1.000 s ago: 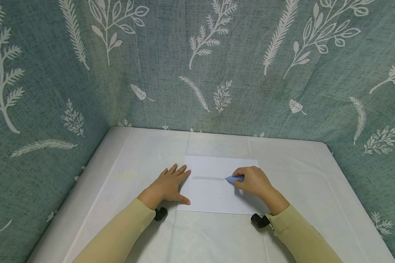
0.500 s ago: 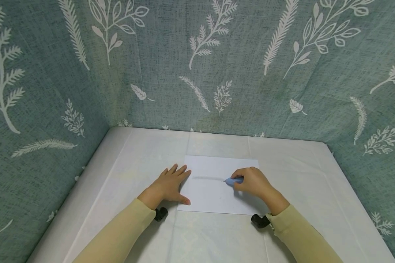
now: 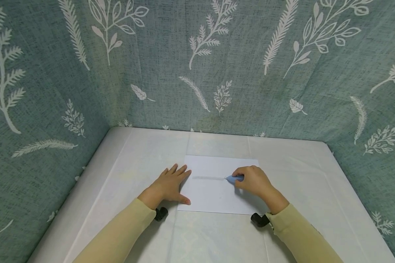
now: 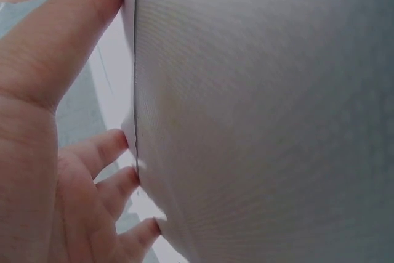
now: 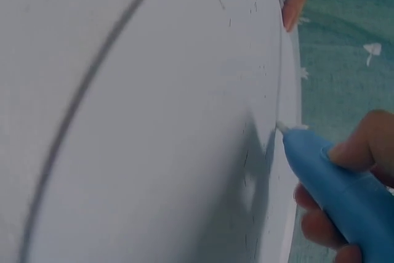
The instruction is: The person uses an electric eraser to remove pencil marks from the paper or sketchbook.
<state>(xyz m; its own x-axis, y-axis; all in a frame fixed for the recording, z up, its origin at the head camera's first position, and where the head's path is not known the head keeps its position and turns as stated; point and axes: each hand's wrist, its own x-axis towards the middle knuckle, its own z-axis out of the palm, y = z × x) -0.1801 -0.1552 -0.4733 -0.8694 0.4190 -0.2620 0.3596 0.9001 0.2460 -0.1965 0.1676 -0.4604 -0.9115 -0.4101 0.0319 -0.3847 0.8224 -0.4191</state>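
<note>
My right hand (image 3: 255,179) grips a fat blue electric eraser (image 3: 235,179), its thin pale tip pointing left at the right end of a faint grey pencil line (image 3: 207,178). In the right wrist view the thumb lies on a button of the eraser (image 5: 332,180), and the tip meets the white paper (image 5: 154,121). Fingers spread, my left hand (image 3: 169,185) rests across the left edge of the sheet, thumb and index fingertip on it. The left wrist view shows this hand (image 4: 80,170) from below, by the paper's edge.
A white cloth covers the table (image 3: 210,237) under the sheet. Patterned green fabric (image 3: 171,62) hangs behind and at both sides. Small dark specks dot the paper in the right wrist view. A black wrist camera (image 3: 260,220) sits below the right cuff.
The eraser's tip has shifted slightly left and toward the person, then back right and away onto the line's end. My left hand has stayed in place on the paper.
</note>
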